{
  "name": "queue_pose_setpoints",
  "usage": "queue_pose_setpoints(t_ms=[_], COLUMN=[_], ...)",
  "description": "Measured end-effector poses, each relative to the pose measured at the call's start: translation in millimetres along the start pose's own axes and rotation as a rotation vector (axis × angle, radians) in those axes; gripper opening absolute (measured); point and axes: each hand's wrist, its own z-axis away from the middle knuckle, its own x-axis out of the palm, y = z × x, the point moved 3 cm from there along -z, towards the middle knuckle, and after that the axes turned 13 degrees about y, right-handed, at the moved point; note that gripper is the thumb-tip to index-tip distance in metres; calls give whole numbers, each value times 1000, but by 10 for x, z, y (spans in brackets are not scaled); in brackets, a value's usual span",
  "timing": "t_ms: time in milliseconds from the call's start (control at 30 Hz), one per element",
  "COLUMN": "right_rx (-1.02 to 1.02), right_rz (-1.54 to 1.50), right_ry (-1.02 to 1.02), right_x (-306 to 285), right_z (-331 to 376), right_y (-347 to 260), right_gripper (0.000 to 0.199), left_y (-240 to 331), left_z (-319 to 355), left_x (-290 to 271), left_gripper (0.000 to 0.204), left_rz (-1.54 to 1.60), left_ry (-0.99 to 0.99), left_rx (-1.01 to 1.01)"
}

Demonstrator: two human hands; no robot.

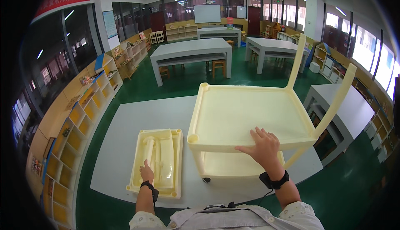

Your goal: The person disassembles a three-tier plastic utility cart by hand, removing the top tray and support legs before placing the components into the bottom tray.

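Observation:
A cream plastic cart [250,109] stands on the grey table, one tray-like shelf above another. Poles rise from its two right corners: a far post [297,61] and a near post [336,101]. Its left corners show round sockets. My right hand [265,146] lies spread on the upper shelf's near edge, holding nothing. Left of the cart, a cream tray [178,167] lies flat with a smaller bin [168,179] and loose tubes [157,157] inside. My left hand [146,172] reaches over the tubes, index finger extended; whether it touches one I cannot tell.
The grey table [114,146] bears all this. A black caster [206,180] shows under the cart's near left corner. Other tables [191,48] stand ahead, another grey table [341,101] at the right. Low shelves [68,157] line the left wall. A cable hangs from my right wristband.

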Motion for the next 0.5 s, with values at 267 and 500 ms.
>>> queue_pose_setpoints(t_ms=[267,500], right_rx=[146,413], right_rz=[-320,-70], right_ry=[69,1032], right_x=[-179,-1325], right_z=[-185,152], right_y=[-272,1172], right_gripper=[49,48], left_y=[-135,2206], left_z=[-194,450], left_x=[-54,-1648], left_gripper=[58,55], left_rz=[-116,621], left_ry=[-171,331], left_rx=[16,692])
